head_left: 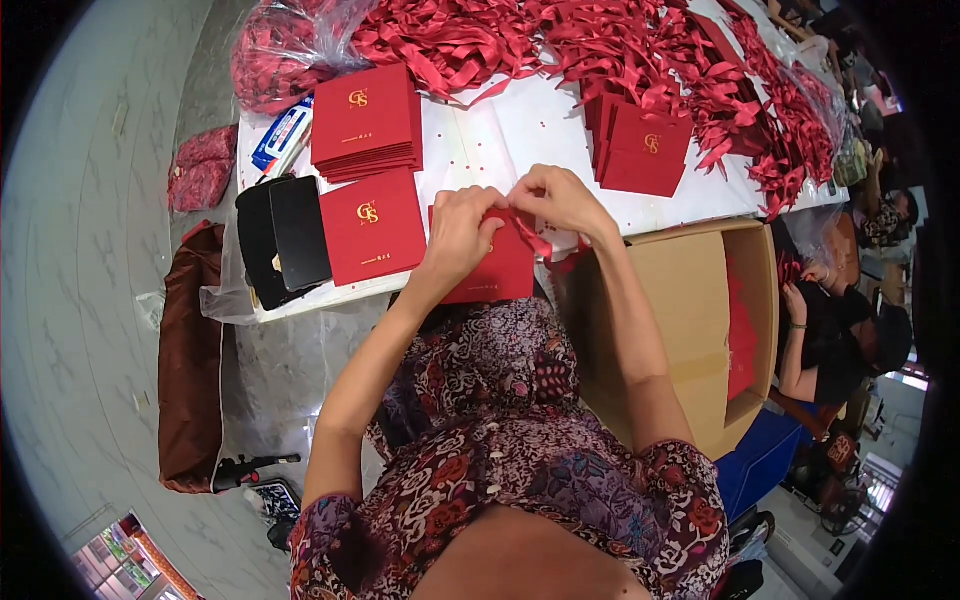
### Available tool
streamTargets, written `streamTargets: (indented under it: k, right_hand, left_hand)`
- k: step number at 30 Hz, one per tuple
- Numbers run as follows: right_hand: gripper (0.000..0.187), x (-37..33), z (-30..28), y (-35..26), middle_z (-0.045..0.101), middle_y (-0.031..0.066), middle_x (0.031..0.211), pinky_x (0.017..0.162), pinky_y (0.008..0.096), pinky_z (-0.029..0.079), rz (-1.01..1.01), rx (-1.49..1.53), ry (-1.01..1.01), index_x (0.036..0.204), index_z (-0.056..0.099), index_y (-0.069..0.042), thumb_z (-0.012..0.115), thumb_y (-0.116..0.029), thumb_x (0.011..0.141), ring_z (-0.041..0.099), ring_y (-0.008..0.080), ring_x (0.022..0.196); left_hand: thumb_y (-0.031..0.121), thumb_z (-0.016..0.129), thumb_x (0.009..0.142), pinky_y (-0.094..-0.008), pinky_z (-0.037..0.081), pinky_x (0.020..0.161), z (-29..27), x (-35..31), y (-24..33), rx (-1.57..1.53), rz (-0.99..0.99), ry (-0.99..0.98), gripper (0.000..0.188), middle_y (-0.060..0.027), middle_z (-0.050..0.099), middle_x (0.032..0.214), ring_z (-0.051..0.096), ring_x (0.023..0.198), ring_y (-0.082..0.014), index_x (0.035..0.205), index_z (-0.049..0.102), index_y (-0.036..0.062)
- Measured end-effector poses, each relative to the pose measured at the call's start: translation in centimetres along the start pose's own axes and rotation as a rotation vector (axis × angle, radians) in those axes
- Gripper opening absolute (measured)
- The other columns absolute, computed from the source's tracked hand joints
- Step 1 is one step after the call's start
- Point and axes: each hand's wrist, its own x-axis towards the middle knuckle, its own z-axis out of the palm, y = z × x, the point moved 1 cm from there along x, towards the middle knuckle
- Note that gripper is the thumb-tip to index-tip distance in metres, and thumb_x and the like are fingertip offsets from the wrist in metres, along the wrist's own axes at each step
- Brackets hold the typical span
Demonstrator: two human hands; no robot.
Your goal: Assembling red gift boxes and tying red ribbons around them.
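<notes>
A small red paper bag [505, 275] with gold print lies at the table's front edge, partly under my hands. My left hand [462, 235] is closed at the bag's top edge, its fingers bent over the paper. Close beside it, my right hand [562, 200] pinches at the same top edge, where a red ribbon [535, 240] hangs down past the bag's right side. The fingertips of both hands nearly meet, and they hide the spot where ribbon and bag come together. Left of the bag lies another red bag [372, 240], flat, beside a black phone-like slab [300, 235].
A stack of red bags [362, 125] is farther back, and more bags [648, 150] lean at the right. Heaped red ribbons [640, 50] cover the far table. An open cardboard box [660, 300] stands by my right arm. Another person [850, 330] works at far right.
</notes>
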Motion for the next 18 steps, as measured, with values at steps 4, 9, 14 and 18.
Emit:
streamTargets:
  k: [4,9,14,18]
  right_hand:
    - [0.021,1.2,-0.5,1.6,0.071,0.005,0.08,0.065,0.0273,0.049,0.138,0.107,-0.391,0.092,0.074,0.001,0.069,-0.019,0.089,0.061,0.0085,0.071]
    - [0.019,1.7,0.9,4.0,0.067,-0.0006,0.073,0.063,0.025,0.047,0.067,0.414,-0.416,0.089,0.075,0.002,0.07,-0.016,0.089,0.055,0.0055,0.068]
    - [0.019,2.1,2.3,2.8,0.066,-0.0008,0.072,0.061,0.0232,0.045,0.191,0.567,-0.265,0.086,0.074,0.003,0.07,-0.016,0.088,0.054,0.0054,0.065]
    - [0.023,2.7,2.6,1.5,0.063,0.0018,0.061,0.055,0.0292,0.045,0.229,0.418,0.145,0.08,0.074,-0.001,0.07,-0.022,0.085,0.056,0.0097,0.057]
  left_hand:
    - [0.006,0.071,0.08,-0.0385,0.04,0.085,0.1,-0.4,1.0,0.035,0.118,0.004,0.018,-0.0085,0.065,0.089,0.06,0.087,-0.0286,0.097,0.066,0.0057]
    - [0.006,0.071,0.08,-0.0374,0.039,0.087,0.3,-0.4,0.8,0.033,0.138,-0.033,0.018,-0.0076,0.065,0.094,0.059,0.091,-0.0267,0.098,0.067,0.0066]
    - [0.01,0.075,0.078,-0.0362,0.04,0.085,-0.5,-0.1,0.5,-0.094,0.031,-0.003,0.016,-0.0091,0.067,0.087,0.062,0.081,-0.0261,0.091,0.067,0.005]
    - [0.012,0.079,0.075,-0.0355,0.045,0.076,0.0,-0.3,1.1,-0.099,0.057,0.069,0.018,-0.0111,0.066,0.079,0.062,0.067,-0.0263,0.084,0.067,0.0022]
